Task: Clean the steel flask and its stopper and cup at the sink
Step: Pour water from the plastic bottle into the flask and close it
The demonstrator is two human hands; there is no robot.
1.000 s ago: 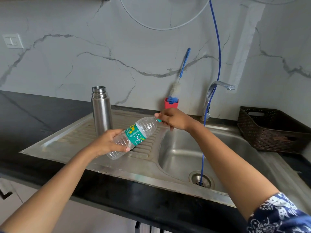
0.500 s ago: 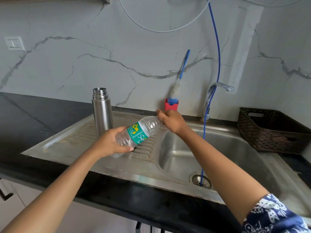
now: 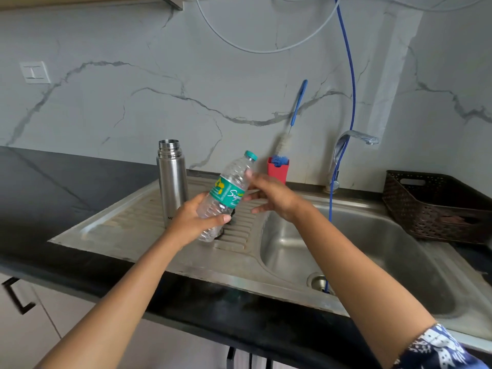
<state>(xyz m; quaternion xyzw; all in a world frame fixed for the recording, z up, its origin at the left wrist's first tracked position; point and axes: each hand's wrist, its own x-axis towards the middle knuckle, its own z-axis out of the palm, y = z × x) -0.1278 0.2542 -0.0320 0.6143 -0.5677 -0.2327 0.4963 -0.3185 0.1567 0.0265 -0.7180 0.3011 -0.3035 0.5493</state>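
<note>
Head view of a sink counter. Far left, a white wall switch on the marble-patterned wall, above a black stone countertop. On the ribbed drainboard of the stainless sink stands the cylindrical brushed-steel flask, upright, its threaded mouth uncovered. Just right of it, the left hand grips the lower half of a clear plastic water bottle with green label and teal cap; fingers and thumb are curled round it and the capped end tilts up to the right. A small dark object lies on the drainboard under the bottle – mostly hidden, identity not discernible. The right hand is beside the bottle with fingers spread and nearly straight, holding nothing; whether its blurred fingertips touch the label cannot be told. Behind it, a red plastic holder carries a blue-handled bottle brush leaning on the wall. Further right – the steel basin, a chrome tap, a thin blue hose hanging into the drain, and a dark brown woven basket
</note>
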